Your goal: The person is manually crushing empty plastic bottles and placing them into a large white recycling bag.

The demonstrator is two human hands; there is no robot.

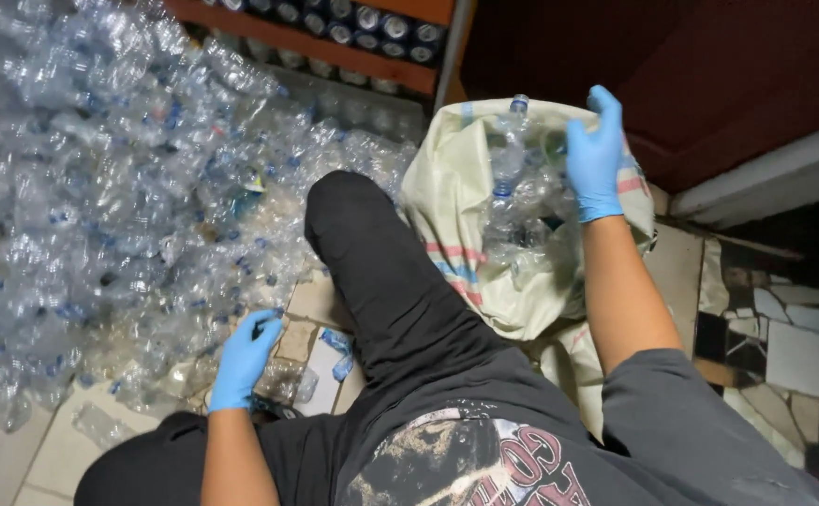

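Tiled floor [53, 459], pale squares with dark grout, runs under everything; at 3 o'clock it gives way to a patch of broken mosaic pieces [784, 337]. At 12 o'clock I log a wooden shelf [335, 47] with rows of round can ends [372, 23] on it.

Item 1: heap of clear plastic bottles [100, 187], crushed and whole, many with blue caps, filling the frame from 9 to 11 o'clock. By my judgement this is the unsorted stock, and it is by far the larger share.

Item 2: cream woven sack [456, 234] with pink and blue stripes, at 1 o'clock, mouth open, standing just beside the raised knee in black trousers [381, 272]. Bottles in the sack [517, 197] reach to about the rim, one upright neck with a blue cap poking above it. I judge the sack close to full, though its depth is hidden.

Item 3: right hand [595, 155], blue glove, at 1 o'clock over the sack mouth, fingers curled loosely downward and touching the far rim; I cannot tell whether it pinches the cloth or a bottle.

Item 4: left hand [244, 361], blue glove, at 7 o'clock, fingers bent and closing on a flattened bottle [288, 379] at the near edge of the heap on the floor.

Item 5: loose blue wrapper scraps [339, 351] on the tiles at 6 o'clock.

Balance: one sack nearly loaded, most of the heap left on the floor.
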